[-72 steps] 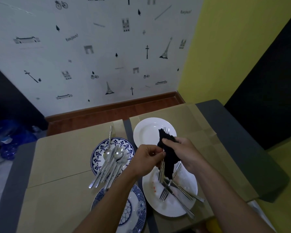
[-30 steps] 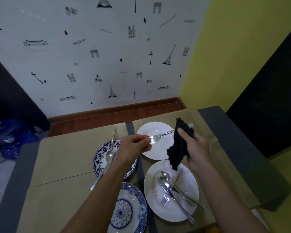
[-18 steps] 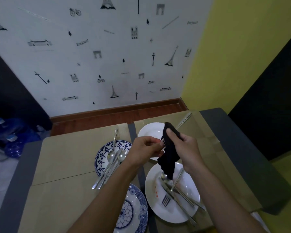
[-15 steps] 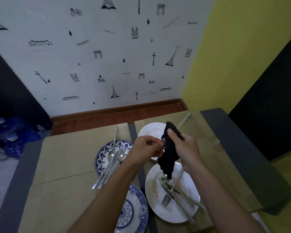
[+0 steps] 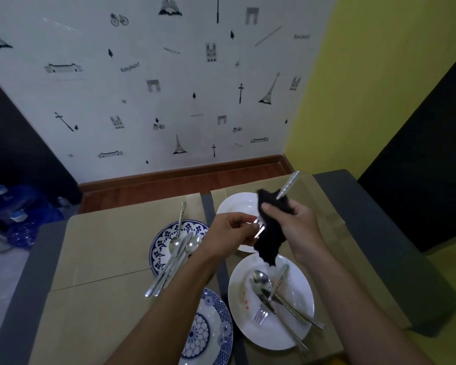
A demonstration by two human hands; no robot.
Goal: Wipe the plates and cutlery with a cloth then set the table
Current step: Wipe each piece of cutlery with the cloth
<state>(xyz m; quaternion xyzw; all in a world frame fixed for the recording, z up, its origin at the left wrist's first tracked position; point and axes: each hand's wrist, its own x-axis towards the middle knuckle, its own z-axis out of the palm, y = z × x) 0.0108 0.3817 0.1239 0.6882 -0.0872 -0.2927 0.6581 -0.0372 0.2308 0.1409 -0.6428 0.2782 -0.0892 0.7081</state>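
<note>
The left hand (image 5: 231, 233) pinches the tine end of a fork (image 5: 288, 186) held in the air by the far white plate (image 5: 232, 206), while the right hand (image 5: 295, 225) clenches the black cloth (image 5: 270, 241) round its shaft. To wipe well, I judge, squeeze firmly and draw the cloth along the whole handle (turning the fork between strokes), then swap ends for the tines. The cloth hides the fork's middle, the left hand partly covers the tines, and whether the metal is clean cannot be made out.
</note>
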